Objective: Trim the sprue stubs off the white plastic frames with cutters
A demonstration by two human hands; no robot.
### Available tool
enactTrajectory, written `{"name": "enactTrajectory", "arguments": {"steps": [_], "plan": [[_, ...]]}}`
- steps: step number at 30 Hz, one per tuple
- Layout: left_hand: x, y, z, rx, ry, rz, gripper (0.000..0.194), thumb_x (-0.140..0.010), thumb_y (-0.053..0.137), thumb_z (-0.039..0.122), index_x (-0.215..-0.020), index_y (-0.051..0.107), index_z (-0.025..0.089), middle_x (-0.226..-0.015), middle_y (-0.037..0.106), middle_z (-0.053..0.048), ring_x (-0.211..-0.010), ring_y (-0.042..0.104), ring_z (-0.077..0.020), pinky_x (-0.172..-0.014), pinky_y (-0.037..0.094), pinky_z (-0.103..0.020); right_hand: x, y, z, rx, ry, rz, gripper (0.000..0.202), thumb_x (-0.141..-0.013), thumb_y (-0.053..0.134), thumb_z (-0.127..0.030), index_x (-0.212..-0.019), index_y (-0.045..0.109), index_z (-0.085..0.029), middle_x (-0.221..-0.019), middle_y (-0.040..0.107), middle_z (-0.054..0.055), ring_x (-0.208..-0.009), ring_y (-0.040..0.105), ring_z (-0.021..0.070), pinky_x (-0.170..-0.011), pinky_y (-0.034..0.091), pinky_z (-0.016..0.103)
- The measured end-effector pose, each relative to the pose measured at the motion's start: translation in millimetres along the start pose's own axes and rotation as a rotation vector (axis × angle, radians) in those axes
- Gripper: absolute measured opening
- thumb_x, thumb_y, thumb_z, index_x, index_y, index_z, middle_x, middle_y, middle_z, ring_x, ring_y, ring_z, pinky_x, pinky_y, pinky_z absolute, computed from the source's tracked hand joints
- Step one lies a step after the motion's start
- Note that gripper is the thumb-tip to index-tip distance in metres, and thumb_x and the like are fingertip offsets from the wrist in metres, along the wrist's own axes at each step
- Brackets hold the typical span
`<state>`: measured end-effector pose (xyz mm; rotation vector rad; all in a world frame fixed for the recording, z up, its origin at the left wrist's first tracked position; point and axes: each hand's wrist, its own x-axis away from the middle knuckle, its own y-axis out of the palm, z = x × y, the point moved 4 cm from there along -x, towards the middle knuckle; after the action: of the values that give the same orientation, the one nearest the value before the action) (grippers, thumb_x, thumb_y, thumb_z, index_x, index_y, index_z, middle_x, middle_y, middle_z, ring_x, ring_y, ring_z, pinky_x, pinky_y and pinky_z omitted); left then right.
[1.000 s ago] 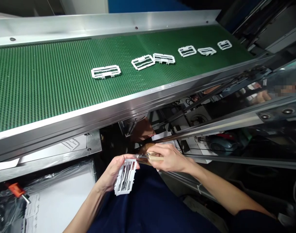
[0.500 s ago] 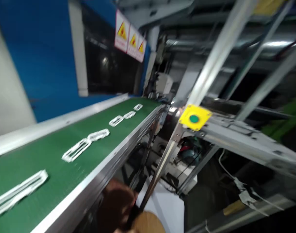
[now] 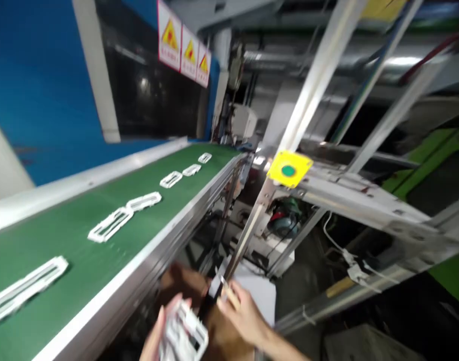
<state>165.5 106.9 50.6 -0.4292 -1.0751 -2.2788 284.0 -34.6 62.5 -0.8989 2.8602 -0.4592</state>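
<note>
At the bottom of the view, my left hand (image 3: 154, 335) is closed around a white plastic frame (image 3: 194, 326), blurred by motion; whether there is more than one piece in it I cannot tell. To its right, my right hand (image 3: 245, 312) grips a small tool with a tan handle (image 3: 232, 297) and a narrow metal tip pointing up and away. The tool and the held frame are apart. On the green conveyor belt (image 3: 75, 210) to the left lie several similar white slotted frames (image 3: 111, 224), spaced in a line.
The belt's metal side rail (image 3: 139, 255) runs between the belt and my hands. Below my hands is a brown surface (image 3: 224, 333), possibly cardboard. A metal post with a yellow plate and green button (image 3: 288, 171) stands ahead. A blue machine (image 3: 45, 90) backs the belt.
Both hands have come into view from below, the left with the white frame, the right with the tan-handled tool. The whole view has shifted slightly; the frames on the belt keep about the same spacing.
</note>
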Motion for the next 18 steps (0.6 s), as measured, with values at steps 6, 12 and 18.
{"name": "enactTrajectory", "arguments": {"steps": [6, 12, 18], "plan": [[-0.8, -6.7, 3.8, 0.352, 0.142, -0.206, 0.04, -0.076, 0.067, 0.042, -0.109, 0.063, 0.02, -0.096, 0.07, -0.004, -0.06, 0.064, -0.0154, -0.052, 0.055, -0.026, 11.1, 17.7, -20.9, -0.329, 0.07, -0.18, 0.024, -0.082, 0.061, -0.035, -0.093, 0.049, -0.018, -0.082, 0.061, 0.003, -0.064, 0.053, 0.0105, -0.062, 0.045, 0.025], [3.2, -7.2, -2.9, 0.379, 0.171, -0.203, 0.039, -0.08, 0.062, 0.043, -0.109, 0.061, 0.018, -0.096, 0.07, -0.005, -0.064, 0.065, -0.0165, -0.056, 0.057, -0.027, 22.8, 29.0, -28.5, -0.447, 0.116, -0.305, 0.024, -0.083, 0.061, -0.033, -0.098, 0.05, -0.018, -0.078, 0.062, 0.002, -0.067, 0.058, 0.012, -0.065, 0.047, 0.026], [5.2, -13.3, -7.4, 0.385, 0.178, -0.202, 0.04, -0.081, 0.058, 0.049, -0.108, 0.062, 0.02, -0.097, 0.069, -0.005, -0.063, 0.064, -0.0163, -0.056, 0.056, -0.027, 27.8, 36.5, -29.4, -0.439, 0.116, -0.334, 0.023, -0.082, 0.062, -0.032, -0.097, 0.051, -0.019, -0.074, 0.058, -0.001, -0.065, 0.057, 0.0118, -0.066, 0.049, 0.026]]}}
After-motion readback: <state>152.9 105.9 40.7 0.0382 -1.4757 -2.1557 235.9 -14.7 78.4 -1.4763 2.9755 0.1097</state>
